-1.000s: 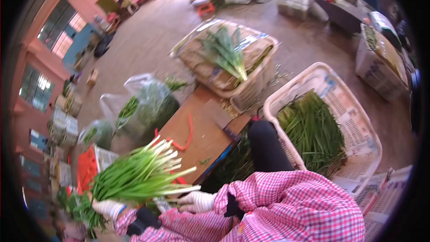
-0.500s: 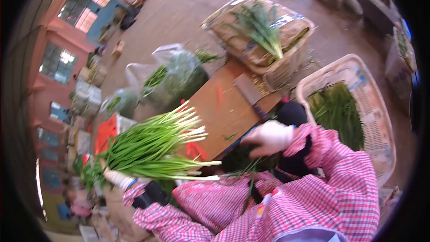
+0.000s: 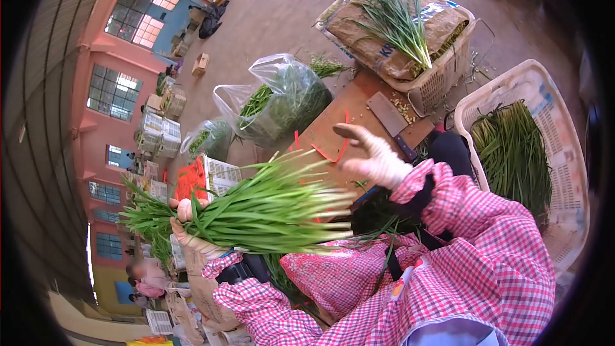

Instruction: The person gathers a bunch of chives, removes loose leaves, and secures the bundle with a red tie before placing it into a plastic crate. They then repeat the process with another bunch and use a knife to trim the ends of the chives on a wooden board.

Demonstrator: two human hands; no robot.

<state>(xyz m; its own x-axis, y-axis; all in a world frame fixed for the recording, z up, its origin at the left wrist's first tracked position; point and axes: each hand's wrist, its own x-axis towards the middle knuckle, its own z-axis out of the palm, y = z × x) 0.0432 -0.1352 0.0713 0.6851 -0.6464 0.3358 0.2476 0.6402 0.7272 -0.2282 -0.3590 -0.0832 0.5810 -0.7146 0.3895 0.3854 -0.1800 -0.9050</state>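
My left hand (image 3: 192, 227) is wrapped round the leafy part of a bunch of garlic chives (image 3: 269, 205), whose white stem ends fan out to the right over my lap. My right hand (image 3: 375, 157), in a pale glove with darkened fingertips, is raised above the wooden board (image 3: 330, 122). Its thumb and fingers are spread with nothing between them. A cleaver (image 3: 386, 114) lies on the board just beyond that hand, its dark handle pointing toward me. Red strips (image 3: 330, 154) are scattered on the board near the stem ends.
To my right stands a white basket (image 3: 570, 154) with greens (image 3: 512, 160) inside. Ahead is a crate (image 3: 442, 90) topped with brown paper (image 3: 359, 25) and loose green stalks (image 3: 403, 25). Clear plastic bags (image 3: 288, 102) of greens and a red bag (image 3: 190, 179) sit left of the board.
My left hand has turned and brought the chives slightly right, with the stem ends now closer together. My right hand has lifted from beside the board's near edge and spread its fingers.
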